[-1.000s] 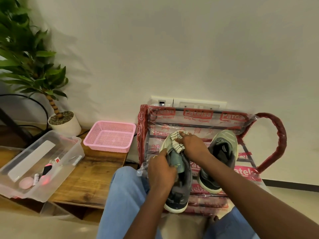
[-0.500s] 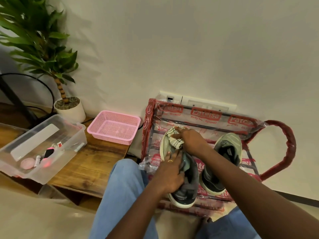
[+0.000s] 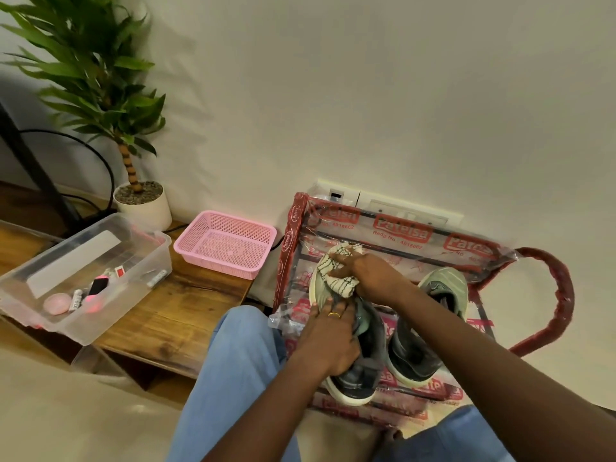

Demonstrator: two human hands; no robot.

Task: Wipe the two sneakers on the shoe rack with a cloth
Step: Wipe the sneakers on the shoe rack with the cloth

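Grey-and-pale-green fabric with a white rubber sole makes up the first sneaker (image 3: 353, 385). It lies heel toward the person on the plastic-wrapped shoe rack (image 3: 400, 235). The upper should be soft and yielding, the sole stiff, and the whole shoe light enough to skid on the slick wrapping.

The left grip (image 3: 328, 345) is closed over the midfoot, fingers bent across the tongue area, and pins the shoe down. The thumb is hidden. This is judged the correct holding point, because it is firm there and leaves the toe free.

The right grip (image 3: 370, 275) is closed on the bunched striped cloth (image 3: 336, 278), pressing it onto the toe cap. The cloth is limp, so keep it wadded.

The second sneaker (image 3: 413, 358) stands just beside the first, untouched. Beyond, on the wooden bench (image 3: 176, 305), sits a pink basket (image 3: 226, 245).
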